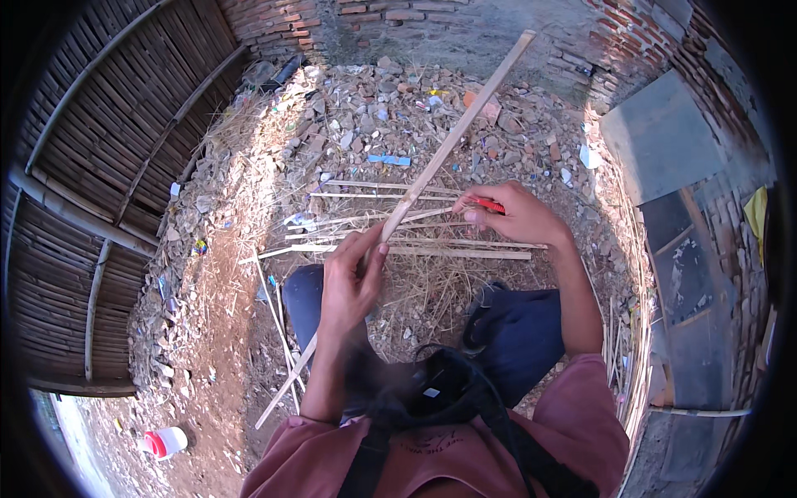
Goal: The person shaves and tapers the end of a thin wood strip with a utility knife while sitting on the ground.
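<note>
A long, pale bamboo strip (458, 137) runs diagonally from the lower left to the far upper right. My left hand (349, 278) is closed round it at its lower middle, between my knees. To the right, my right hand (525, 217) has its fingers wrapped round a small tool with a red handle (490, 205); its working end is hard to make out. The red tool is apart from the held strip. Beyond my legs, several thinner bamboo strips (465, 251) lie roughly side by side on dry straw (436, 286).
Stones and brick rubble (374, 124) cover the ground up to a brick wall (465, 37). A bamboo-slat panel (108, 116) stands at left. A red-and-white container (166, 443) lies at lower left. Grey boards (664, 137) lean along the right side.
</note>
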Available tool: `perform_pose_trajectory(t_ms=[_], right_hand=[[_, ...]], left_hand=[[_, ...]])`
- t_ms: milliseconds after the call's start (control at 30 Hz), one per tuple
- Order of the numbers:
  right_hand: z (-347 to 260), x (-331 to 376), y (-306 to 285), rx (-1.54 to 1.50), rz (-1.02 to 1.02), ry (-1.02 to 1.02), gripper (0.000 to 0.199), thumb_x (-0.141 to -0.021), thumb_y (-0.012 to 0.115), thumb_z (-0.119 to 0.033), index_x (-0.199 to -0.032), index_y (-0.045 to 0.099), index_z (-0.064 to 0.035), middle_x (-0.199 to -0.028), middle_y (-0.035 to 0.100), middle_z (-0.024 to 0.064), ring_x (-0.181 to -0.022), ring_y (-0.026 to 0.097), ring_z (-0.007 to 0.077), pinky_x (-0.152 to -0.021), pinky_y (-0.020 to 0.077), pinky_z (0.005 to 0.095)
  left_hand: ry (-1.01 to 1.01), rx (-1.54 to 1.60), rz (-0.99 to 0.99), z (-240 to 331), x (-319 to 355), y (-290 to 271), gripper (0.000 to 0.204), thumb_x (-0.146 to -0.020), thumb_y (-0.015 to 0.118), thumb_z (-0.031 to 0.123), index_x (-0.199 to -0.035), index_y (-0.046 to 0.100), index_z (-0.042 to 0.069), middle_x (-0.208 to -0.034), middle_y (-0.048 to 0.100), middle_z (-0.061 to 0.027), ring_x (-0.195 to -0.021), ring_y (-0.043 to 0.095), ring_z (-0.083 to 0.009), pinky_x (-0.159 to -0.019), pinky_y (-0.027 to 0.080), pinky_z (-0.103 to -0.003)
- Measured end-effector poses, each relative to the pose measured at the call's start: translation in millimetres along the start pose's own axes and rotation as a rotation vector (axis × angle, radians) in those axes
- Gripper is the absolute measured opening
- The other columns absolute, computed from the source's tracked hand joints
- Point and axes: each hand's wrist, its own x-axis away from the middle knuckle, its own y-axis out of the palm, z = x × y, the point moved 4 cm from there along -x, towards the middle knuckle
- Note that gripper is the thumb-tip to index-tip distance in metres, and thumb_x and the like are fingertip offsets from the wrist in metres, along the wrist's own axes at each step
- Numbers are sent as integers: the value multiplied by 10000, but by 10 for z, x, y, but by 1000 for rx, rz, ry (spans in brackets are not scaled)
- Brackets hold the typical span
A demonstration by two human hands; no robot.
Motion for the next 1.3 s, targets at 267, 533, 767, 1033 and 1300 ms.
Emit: perform_pose_trajectory(t_ms=[267,533,767,1033,1300], right_hand=[[346,19,-331,236,513,118,343,-999,718,-297,-1173,751,-3,-985,765,164,-959,751,292,-884,561,373],[-159,-23,153,-345,378,-74,226,-974,751,-251,-1072,767,-48,-873,765,36,-732,665,98,-677,503,305],[-412,11,409,-148,490,-125,159,-928,792,-188,-1037,778,-75,-796,733,-27,-542,429,20,-505,321,250],[-441,34,292,-360,474,-135,212,-949,743,-178,-1083,691,-23,-756,671,64,-636,598,96,-626,466,305],[-570,134,407,39,532,-350,239,-956,750,-220,-1125,670,-69,-902,740,90,-761,762,223,-674,589,333]], left_hand=[[15,-12,70,-2,17,9,350,-953,753,106,-1293,732,24,-812,629,-68,-651,511,-125,-579,390,-320],[71,-20,96,159,39,100,359,-937,766,82,-1292,736,37,-855,674,-78,-678,563,-126,-594,418,-302],[81,-17,140,225,59,135,367,-940,771,84,-1303,734,50,-854,671,-65,-680,564,-124,-598,423,-297],[57,55,121,162,81,160,306,-961,739,76,-1260,735,7,-850,677,-101,-631,539,-144,-571,406,-304],[-194,408,43,176,158,140,301,-1020,696,97,-1311,698,19,-942,722,-3,-736,549,-15,-613,422,-221]])
